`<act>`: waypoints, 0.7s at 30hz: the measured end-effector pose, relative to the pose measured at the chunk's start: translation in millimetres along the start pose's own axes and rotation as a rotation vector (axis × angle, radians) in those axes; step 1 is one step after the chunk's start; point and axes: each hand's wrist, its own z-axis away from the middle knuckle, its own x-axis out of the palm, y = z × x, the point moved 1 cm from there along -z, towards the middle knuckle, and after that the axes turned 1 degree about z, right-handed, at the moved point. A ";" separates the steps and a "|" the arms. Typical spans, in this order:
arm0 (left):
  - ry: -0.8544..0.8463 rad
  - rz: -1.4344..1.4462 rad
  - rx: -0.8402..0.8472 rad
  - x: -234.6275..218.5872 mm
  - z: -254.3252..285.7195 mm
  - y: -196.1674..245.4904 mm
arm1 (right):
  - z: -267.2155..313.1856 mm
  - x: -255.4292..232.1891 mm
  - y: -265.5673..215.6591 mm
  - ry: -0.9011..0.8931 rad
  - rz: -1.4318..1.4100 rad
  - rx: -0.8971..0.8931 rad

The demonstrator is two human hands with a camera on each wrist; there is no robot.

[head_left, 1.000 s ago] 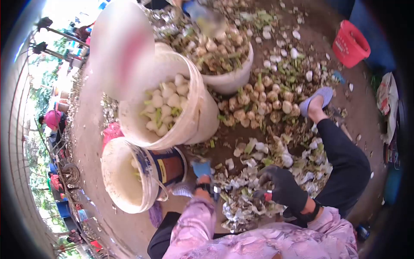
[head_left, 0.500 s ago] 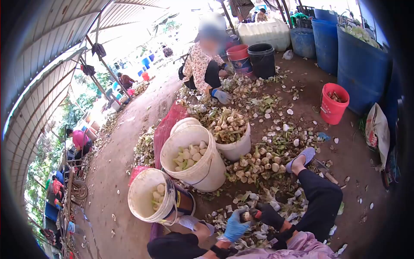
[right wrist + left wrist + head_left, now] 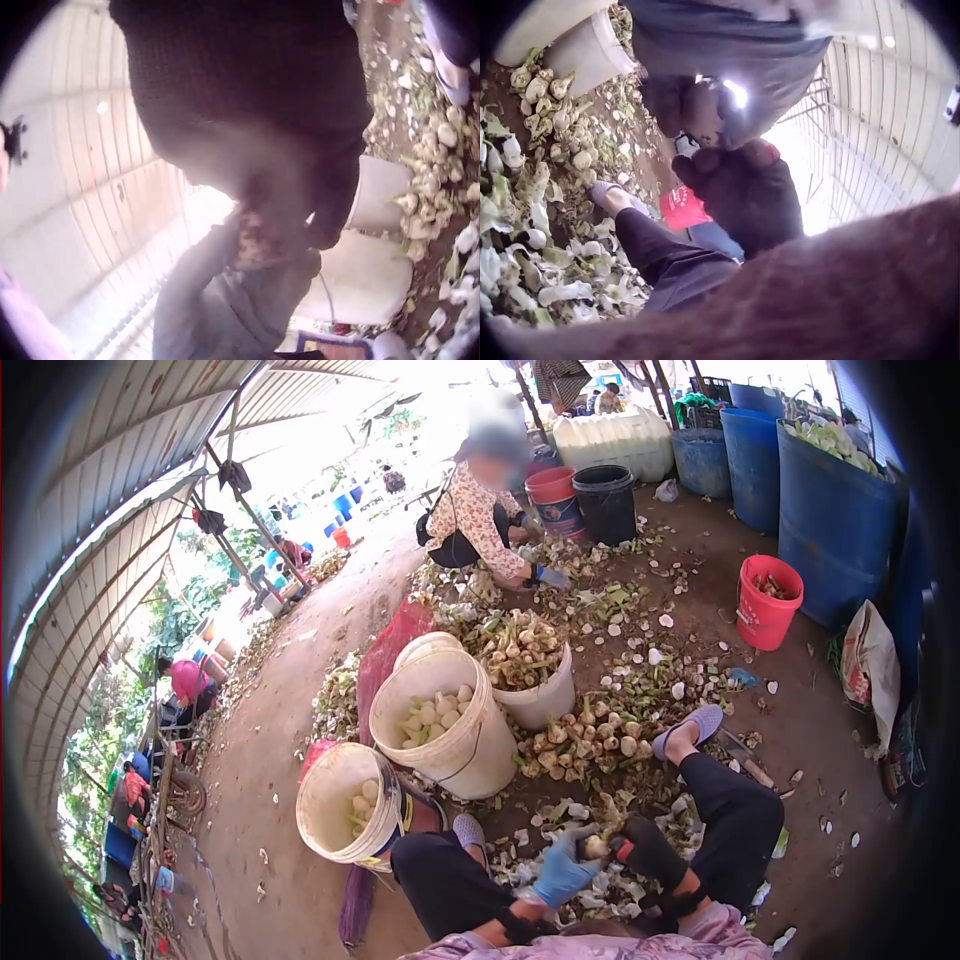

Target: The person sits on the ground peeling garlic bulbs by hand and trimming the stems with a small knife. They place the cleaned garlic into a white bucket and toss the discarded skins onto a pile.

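Low in the head view, the left hand (image 3: 565, 872) in a blue glove grips a pale brown bulb (image 3: 595, 847). The black-gloved right hand (image 3: 650, 850), with a red patch by its thumb, has curled fingers against the bulb's other side. In the right wrist view the bulb (image 3: 256, 241) is between the right hand (image 3: 247, 90) and the left hand (image 3: 232, 311). The left wrist view shows the right hand (image 3: 750, 195) meeting the left hand (image 3: 720, 45); shadow hides most of the bulb. Whether a tool is in the right hand cannot be told.
Peeled bulbs lie in a white bucket (image 3: 480, 750) and a smaller bucket (image 3: 312, 810). Unpeeled bulbs (image 3: 585, 745) are heaped beside a tub (image 3: 545, 705). Another person (image 3: 475, 510) squats behind. A red bucket (image 3: 768, 615) and blue barrels (image 3: 835, 525) stand right.
The head view has tilted up. The left hand has moved from beside the buckets to the right hand, and both are now at a bulb. The near left knee has risen.
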 end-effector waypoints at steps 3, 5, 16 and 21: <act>0.074 -0.421 0.323 -3.3 -17.9 1.5 | -8.6 8.2 -9.9 0.181 0.058 0.171; 0.065 -0.359 0.193 -7.2 -19.5 1.2 | -13.3 15.3 -6.8 0.211 0.015 0.288; -0.033 0.465 -0.208 12.0 5.1 9.9 | 22.4 -6.3 -49.7 0.106 -1.029 0.540; -0.108 -0.070 0.228 7.5 26.1 34.9 | 29.2 -8.9 -78.2 0.139 -0.776 0.375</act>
